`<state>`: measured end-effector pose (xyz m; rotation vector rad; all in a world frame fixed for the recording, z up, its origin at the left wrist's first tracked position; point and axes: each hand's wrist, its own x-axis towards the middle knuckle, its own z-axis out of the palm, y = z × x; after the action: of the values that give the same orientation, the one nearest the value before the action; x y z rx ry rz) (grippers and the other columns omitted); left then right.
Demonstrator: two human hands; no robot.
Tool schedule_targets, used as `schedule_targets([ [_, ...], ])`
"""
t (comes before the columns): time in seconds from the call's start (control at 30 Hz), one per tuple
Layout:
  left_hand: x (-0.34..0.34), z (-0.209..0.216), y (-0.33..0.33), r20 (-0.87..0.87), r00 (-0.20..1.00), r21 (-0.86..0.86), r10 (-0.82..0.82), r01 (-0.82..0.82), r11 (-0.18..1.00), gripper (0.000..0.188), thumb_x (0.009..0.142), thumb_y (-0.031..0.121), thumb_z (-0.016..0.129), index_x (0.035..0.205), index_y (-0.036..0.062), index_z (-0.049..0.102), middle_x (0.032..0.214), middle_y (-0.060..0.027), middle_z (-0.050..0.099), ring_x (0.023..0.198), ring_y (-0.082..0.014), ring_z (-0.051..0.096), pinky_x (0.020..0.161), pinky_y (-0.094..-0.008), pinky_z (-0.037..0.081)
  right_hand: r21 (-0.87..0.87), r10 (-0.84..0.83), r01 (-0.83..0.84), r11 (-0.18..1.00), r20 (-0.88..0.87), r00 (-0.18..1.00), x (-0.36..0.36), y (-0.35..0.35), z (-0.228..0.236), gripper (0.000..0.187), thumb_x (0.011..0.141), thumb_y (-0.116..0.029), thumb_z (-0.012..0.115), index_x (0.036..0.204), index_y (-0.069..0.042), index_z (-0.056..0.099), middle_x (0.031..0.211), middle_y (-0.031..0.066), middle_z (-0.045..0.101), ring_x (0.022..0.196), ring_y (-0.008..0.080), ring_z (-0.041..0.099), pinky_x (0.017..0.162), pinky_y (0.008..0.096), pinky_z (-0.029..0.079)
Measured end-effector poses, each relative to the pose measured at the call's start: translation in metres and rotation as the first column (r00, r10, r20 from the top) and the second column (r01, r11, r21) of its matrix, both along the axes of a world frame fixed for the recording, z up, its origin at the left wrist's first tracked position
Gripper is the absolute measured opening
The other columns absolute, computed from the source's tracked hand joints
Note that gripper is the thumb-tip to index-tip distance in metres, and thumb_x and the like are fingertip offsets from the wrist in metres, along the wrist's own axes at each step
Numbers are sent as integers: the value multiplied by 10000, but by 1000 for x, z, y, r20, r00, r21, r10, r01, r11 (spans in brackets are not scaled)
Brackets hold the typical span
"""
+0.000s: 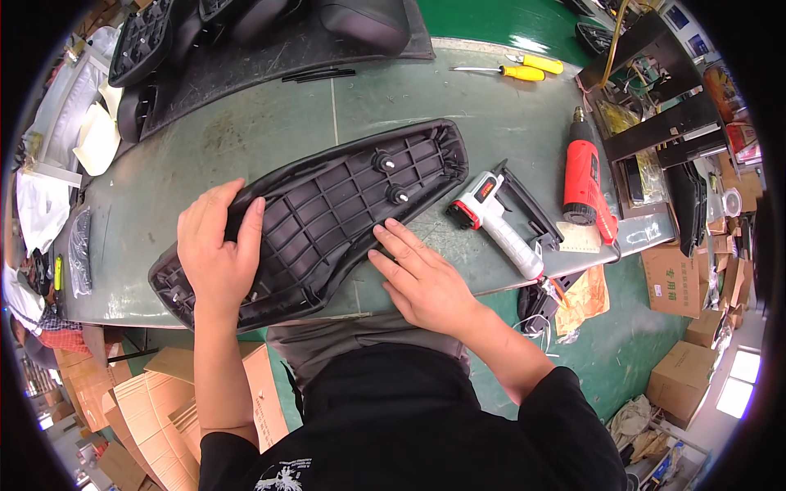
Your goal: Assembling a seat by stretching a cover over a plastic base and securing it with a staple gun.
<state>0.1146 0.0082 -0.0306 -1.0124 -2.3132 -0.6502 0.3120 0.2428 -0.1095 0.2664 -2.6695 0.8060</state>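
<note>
**Q:** What lies under your hands?

**A:** A black seat base (327, 209), underside up, set slantwise across the grey-green workbench (246, 131). Its ribbed grid and two studs face me. Its narrow end is at my near left and overhangs the bench's front edge; its broad end points away to the right.

**Q:** How do the fingers stand?

**A:** My left hand (217, 250) rests flat on the narrow end, fingers spread and slightly curled over the far rim, thumb along the ribs. It presses rather than closes round anything. My right hand (422, 278) lies open, palm down, fingers straight and together, their tips touching the near edge of the base about midway along. Neither hand encloses anything.

**Q:** And beside them?

**A:** Just right of the base lies a white staple gun (499, 221) with a red nose; beyond it, a red heat gun (583, 176). Two yellow-handled screwdrivers (524, 69) sit at the far edge. More black seat parts (246, 20) rest on a dark mat at the far left. Cardboard boxes (679, 376) stand on the green floor.
</note>
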Motion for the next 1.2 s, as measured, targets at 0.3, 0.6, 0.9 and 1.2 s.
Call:
schedule_targets([
  [0.3, 1, -6, -7, -18, 1000, 23, 25, -25, 999, 281, 925, 160, 852, 1168, 50, 764, 1086, -98, 786, 985, -294, 724, 903, -395, 501, 126, -75, 113, 986, -269, 960, -19, 93, 66, 370, 818, 11, 794, 1181, -49, 750, 1330, 174, 731, 1266, 408, 699, 1063, 517, 596],
  [0.6, 10, -4, -4, -159, 987, 109, -15, 33, 994, 359, 794, 97, 896, 1128, 45, 774, 1078, -92, 800, 922, -286, 740, 869, -398, 519, 502, -514, 434, 749, 27, 857, -155, 368, 13, 554, 928, 7, 597, 1481, 12, 632, 1524, 272, 639, 1433, 446, 593, 1227, 485, 477],
  [0.9, 26, -14, -12, -199, 980, 59, -12, 25, 998, 406, 784, 67, 893, 1171, 19, 779, 1120, -122, 818, 1005, -294, 780, 908, -388, 523, 891, -722, 339, 302, -18, 692, -190, 369, -7, 436, 1010, -107, 652, 1446, -117, 664, 1454, 177, 621, 1366, 404, 628, 1113, 515, 564],
  [1.2, 8, -18, -12, -219, 976, 103, -2, 25, 994, 303, 830, 159, 892, 1102, 71, 792, 1037, -68, 809, 897, -253, 741, 846, -371, 508, 598, -524, 572, 561, -277, 805, -86, 332, 52, 396, 1017, -194, 688, 1388, -56, 668, 1274, 231, 740, 1154, 443, 719, 1003, 524, 578],
])
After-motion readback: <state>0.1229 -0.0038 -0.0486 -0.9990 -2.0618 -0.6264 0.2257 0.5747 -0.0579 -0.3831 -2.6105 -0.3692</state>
